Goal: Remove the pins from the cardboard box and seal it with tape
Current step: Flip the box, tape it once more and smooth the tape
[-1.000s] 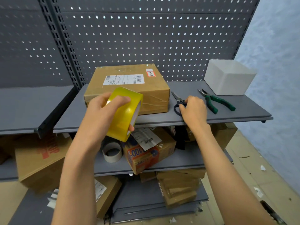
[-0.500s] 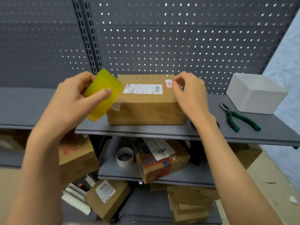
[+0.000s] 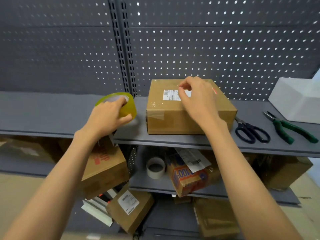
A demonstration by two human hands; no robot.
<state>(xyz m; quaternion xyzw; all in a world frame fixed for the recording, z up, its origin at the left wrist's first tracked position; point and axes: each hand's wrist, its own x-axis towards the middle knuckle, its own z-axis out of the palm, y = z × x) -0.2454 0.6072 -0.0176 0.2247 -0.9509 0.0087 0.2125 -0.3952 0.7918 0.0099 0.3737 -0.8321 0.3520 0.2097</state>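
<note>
The cardboard box (image 3: 173,118) stands on the upper grey shelf (image 3: 173,141), with a white label on top and clear tape glinting along its top and left side. My right hand (image 3: 197,101) hovers over the box top. Its thumb and forefinger are pinched together above the label on what looks like a clear tape strip. My left hand (image 3: 107,116) grips the yellow tape roll (image 3: 128,108), which rests on the shelf just left of the box. No pins are visible.
Black scissors (image 3: 251,132) and green-handled pliers (image 3: 292,132) lie right of the box, beside a white bin (image 3: 294,99). A perforated back panel rises behind. The lower shelf holds a white tape roll (image 3: 155,168) and several cardboard boxes.
My left hand has lowered the yellow roll from the air onto the shelf. My right hand left the scissors and moved from the box's far right corner to above the label.
</note>
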